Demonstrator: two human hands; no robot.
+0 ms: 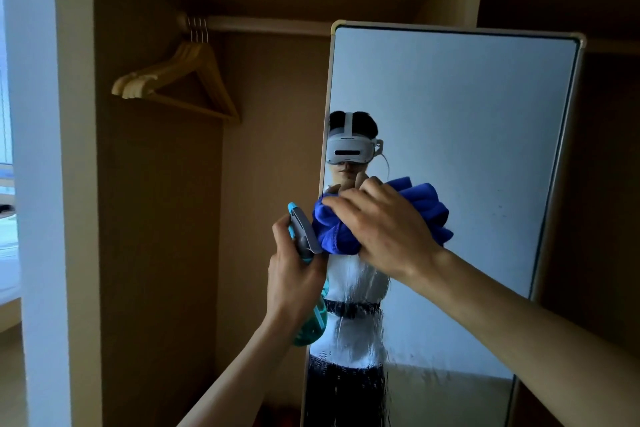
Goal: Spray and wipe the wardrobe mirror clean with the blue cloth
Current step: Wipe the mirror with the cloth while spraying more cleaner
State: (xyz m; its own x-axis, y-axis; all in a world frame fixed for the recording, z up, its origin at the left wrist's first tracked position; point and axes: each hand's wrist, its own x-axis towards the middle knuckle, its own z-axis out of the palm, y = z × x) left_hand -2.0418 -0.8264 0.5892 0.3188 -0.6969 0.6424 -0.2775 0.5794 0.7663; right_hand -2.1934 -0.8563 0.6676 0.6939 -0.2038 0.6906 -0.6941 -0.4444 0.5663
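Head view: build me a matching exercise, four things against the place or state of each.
Things:
1. blue cloth
2. spray bottle
3. wooden hangers
4. mirror

Place or state:
A. hanging on the rail, upper left
B. streaked with wet runs on its lower part
C. pressed against the glass under the right hand
D. gripped in the left hand

Pairs: 1-C, 2-D, 3-A, 4-B
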